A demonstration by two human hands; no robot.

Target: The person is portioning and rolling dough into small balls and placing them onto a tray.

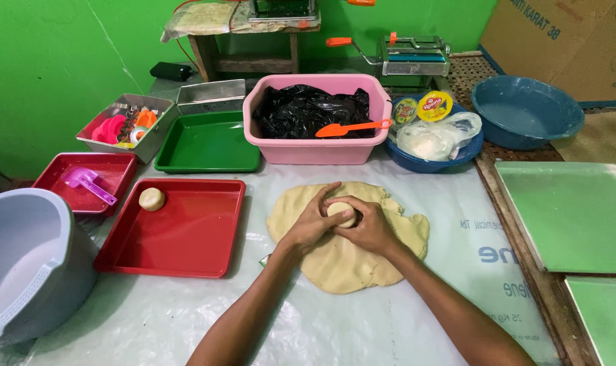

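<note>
A flat, pale yellow sheet of dough (335,261) lies on a clear plastic sheet in front of me. Above its middle, my left hand (310,224) and my right hand (370,227) cup a small dough ball (342,211) between them, fingers curled around it. Another round dough ball (152,198) sits in the far left corner of a large red tray (186,234) to the left of the sheet.
A pink tub (318,149) with a black bag and orange scraper stands behind the dough. Around it are a green tray (209,146), small red tray (84,179), grey basin (23,264), blue bowls (525,112), and green boards (572,210) on the right.
</note>
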